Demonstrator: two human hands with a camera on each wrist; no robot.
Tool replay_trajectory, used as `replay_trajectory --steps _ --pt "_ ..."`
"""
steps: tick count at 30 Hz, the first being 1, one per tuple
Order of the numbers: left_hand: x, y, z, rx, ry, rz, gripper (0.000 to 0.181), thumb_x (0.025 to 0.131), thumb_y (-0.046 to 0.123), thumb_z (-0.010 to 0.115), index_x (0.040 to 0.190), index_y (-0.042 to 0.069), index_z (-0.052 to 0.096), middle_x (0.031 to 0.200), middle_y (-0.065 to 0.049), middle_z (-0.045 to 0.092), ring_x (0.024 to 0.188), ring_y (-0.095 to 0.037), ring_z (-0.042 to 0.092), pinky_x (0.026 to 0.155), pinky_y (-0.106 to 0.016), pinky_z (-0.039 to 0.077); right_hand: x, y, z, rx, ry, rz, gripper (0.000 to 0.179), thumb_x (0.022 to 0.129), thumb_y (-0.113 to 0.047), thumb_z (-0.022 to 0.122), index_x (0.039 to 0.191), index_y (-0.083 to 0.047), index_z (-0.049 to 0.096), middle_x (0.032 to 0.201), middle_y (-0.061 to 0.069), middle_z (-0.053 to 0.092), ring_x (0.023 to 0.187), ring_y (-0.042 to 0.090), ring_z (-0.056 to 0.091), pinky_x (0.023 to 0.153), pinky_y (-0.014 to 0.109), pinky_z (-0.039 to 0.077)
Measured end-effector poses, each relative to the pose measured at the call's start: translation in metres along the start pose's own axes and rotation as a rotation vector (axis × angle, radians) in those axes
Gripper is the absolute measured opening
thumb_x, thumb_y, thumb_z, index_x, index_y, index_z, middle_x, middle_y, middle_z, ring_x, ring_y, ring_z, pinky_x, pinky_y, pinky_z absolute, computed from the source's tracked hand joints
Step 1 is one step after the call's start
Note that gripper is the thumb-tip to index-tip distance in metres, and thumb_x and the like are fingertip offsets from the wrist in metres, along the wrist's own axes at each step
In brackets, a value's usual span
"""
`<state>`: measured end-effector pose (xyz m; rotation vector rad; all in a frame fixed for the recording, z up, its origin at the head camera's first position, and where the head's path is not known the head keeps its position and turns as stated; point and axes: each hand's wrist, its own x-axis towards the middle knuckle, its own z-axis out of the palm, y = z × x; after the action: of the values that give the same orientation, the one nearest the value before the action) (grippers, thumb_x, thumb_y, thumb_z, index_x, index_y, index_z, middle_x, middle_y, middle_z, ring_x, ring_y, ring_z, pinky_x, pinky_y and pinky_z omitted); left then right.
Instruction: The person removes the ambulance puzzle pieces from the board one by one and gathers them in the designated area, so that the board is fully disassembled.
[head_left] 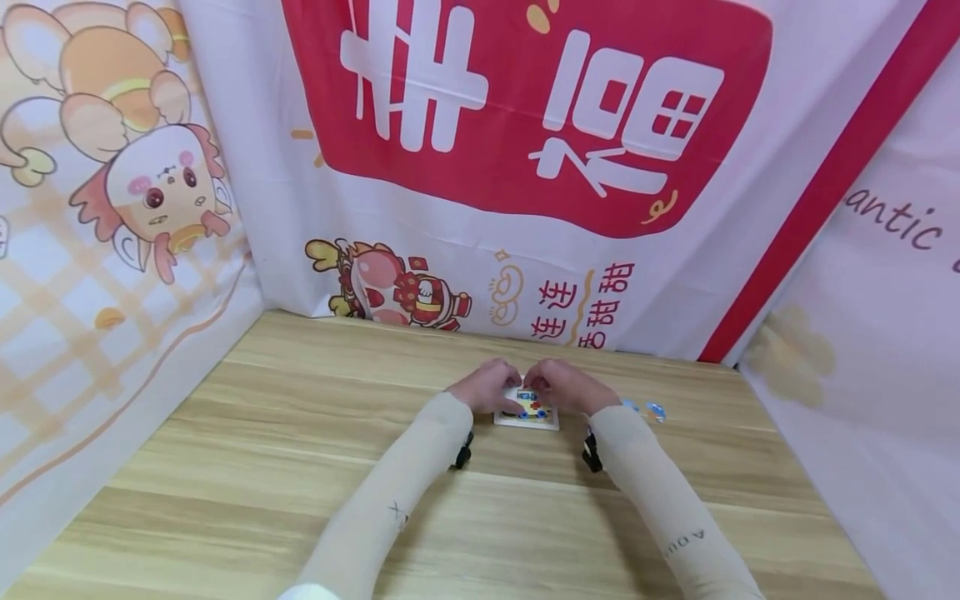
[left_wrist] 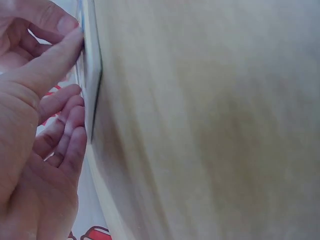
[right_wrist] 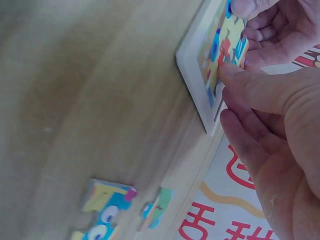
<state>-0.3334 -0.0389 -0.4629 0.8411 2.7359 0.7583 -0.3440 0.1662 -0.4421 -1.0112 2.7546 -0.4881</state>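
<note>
A small jigsaw puzzle (head_left: 534,408) with a pale frame lies on the table, showing yellow, blue and red picture parts. My left hand (head_left: 491,387) is at its left and far side. In the left wrist view, the left thumb (left_wrist: 52,60) reaches over the frame (left_wrist: 93,75) while the other fingers lie along its edge. From the right side, my right hand (head_left: 567,387) pinches a jigsaw piece (right_wrist: 241,47) at the puzzle's far edge, its thumb (right_wrist: 240,80) beside a red patch. Both hands' fingertips come close together over the puzzle, partly hiding it.
Right of the right hand lie loose jigsaw pieces: a yellow and blue one with eye shapes (right_wrist: 107,212) and a smaller green and blue one (right_wrist: 157,207). Behind the wooden table (head_left: 337,392) hangs a printed cloth (head_left: 465,275), with more cloth at both sides.
</note>
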Motion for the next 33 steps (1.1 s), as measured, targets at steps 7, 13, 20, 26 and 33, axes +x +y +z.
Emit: replay_trajectory --steps 7,13,20,26,33 --pt "-0.002 0.000 0.001 0.007 0.014 -0.006 0.052 0.091 0.030 0.084 0.133 0.003 0.068 0.128 -0.011 0.066 0.117 -0.023 0.061 0.109 -0.038 0.053 -0.005 0.000 0.001 0.088 0.034 0.035 0.024 0.091 0.004 0.075 0.114 0.000 0.074 0.104 0.010 0.076 0.096 0.018 0.069 0.091 0.037 0.061" --pt "-0.003 0.002 0.002 0.022 0.020 0.000 0.052 0.091 0.032 0.085 0.131 0.003 0.068 0.126 -0.012 0.065 0.116 -0.023 0.062 0.109 -0.038 0.053 -0.013 0.005 0.000 0.212 0.088 0.050 0.010 0.097 -0.002 0.072 0.106 -0.004 0.074 0.097 0.005 0.075 0.089 0.011 0.067 0.084 0.028 0.060" --pt "-0.003 0.002 0.001 0.011 0.029 -0.002 0.052 0.091 0.030 0.085 0.131 0.002 0.068 0.126 -0.012 0.066 0.117 -0.024 0.062 0.110 -0.038 0.052 -0.020 0.007 -0.010 0.272 0.126 0.012 0.007 0.098 -0.004 0.072 0.103 -0.007 0.075 0.096 0.005 0.075 0.089 0.011 0.068 0.085 0.028 0.060" --pt "-0.003 0.003 0.002 0.010 0.033 0.000 0.053 0.090 0.030 0.086 0.131 0.002 0.068 0.124 -0.012 0.065 0.113 -0.023 0.062 0.108 -0.038 0.053 -0.036 0.015 -0.024 0.253 0.149 0.054 0.007 0.099 -0.005 0.071 0.103 -0.009 0.075 0.099 0.006 0.076 0.091 0.014 0.069 0.086 0.029 0.060" --pt "-0.005 0.004 0.002 0.015 0.024 -0.020 0.053 0.091 0.031 0.085 0.133 0.003 0.067 0.125 -0.010 0.063 0.114 -0.021 0.061 0.109 -0.037 0.053 -0.071 0.036 -0.037 0.277 0.116 0.138 0.006 0.101 -0.008 0.069 0.105 -0.010 0.074 0.099 0.007 0.075 0.091 0.021 0.068 0.078 0.031 0.059"
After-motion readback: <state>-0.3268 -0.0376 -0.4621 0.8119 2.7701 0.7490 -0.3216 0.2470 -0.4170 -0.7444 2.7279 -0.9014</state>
